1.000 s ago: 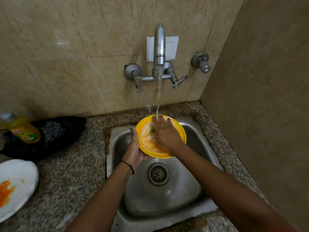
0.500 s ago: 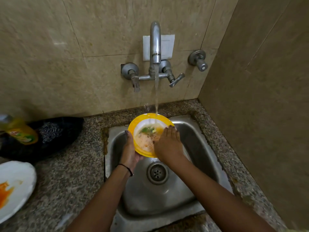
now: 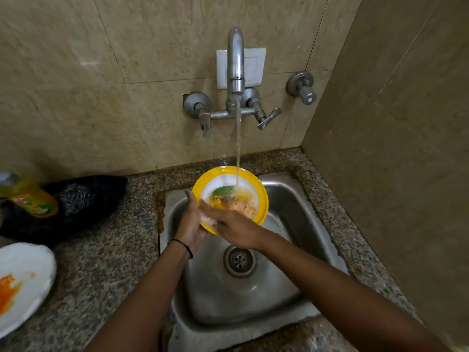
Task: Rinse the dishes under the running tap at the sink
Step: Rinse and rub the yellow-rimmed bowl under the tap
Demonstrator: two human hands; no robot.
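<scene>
My left hand (image 3: 192, 222) grips the yellow-rimmed plate (image 3: 262, 200) by its left rim over the sink (image 3: 294, 199); my right hand (image 3: 236, 226) lies across it, fingers straight, touching its wet face.

Home kitchen: steel sink (image 3: 291, 199), wall tap (image 3: 236, 72), granite counter (image 3: 101, 262).

text: none legible | yellow bottle (image 3: 33, 199) label: red and green print, too blurred to read
</scene>
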